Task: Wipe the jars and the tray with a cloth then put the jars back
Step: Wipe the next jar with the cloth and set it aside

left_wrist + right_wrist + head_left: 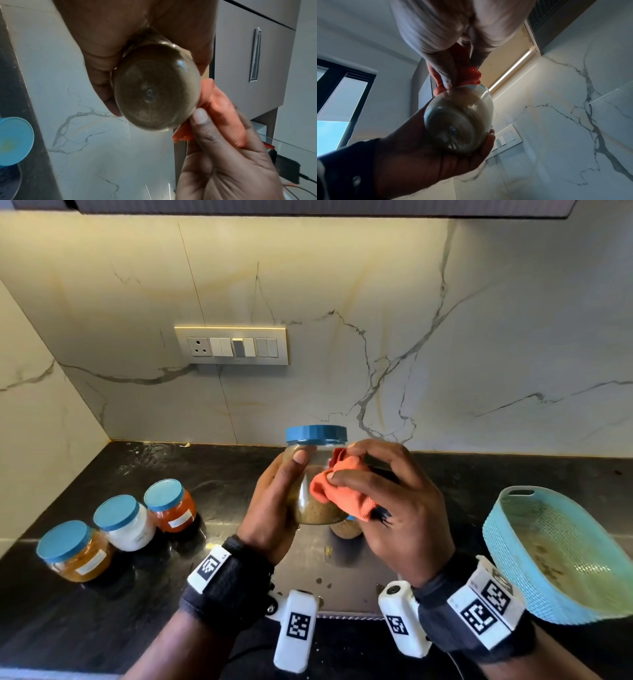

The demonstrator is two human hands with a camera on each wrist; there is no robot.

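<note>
A blue-lidded spice jar [315,474] is gripped above the counter by the left hand [274,508] and wiped with an orange cloth [342,494] bunched in the right hand [394,501]. Jar-wiping is judged underway; turning the jar likely comes next.

White marble wall [342,302] ahead of me, switch panel [231,345] on it, black stone bench [102,611] below, dark-framed window [342,94] at my left.
</note>
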